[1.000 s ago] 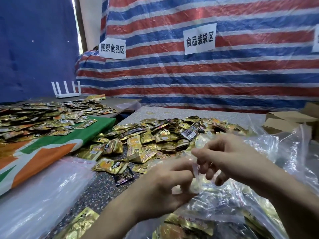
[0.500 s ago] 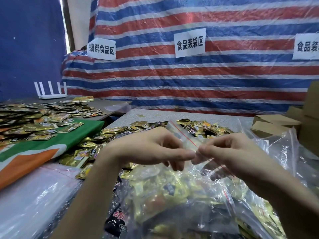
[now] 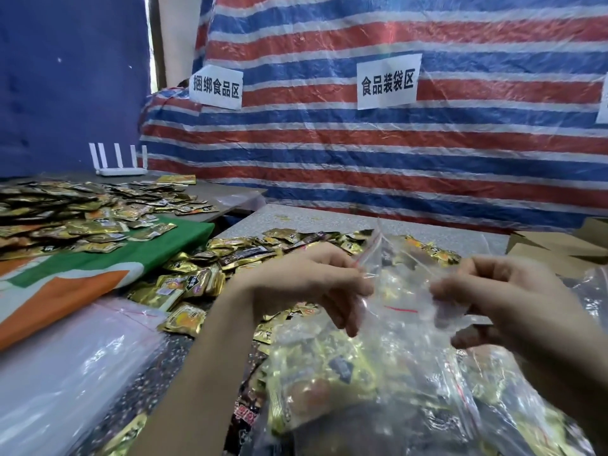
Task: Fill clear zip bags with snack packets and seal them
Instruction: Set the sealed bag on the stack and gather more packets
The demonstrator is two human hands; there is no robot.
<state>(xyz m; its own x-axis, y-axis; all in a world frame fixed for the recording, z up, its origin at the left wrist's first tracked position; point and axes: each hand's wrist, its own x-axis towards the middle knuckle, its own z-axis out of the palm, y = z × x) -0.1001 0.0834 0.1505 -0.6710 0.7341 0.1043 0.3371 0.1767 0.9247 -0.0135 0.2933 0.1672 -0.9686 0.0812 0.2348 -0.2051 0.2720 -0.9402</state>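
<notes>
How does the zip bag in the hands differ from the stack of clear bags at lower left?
The held zip bag bulges with gold snack packets; the stack of clear bags looks empty and flat. The left hand and right hand pinch the held bag's crumpled top; the stack lies smooth, untouched. Both are clear plastic with a red line near the opening.
</notes>
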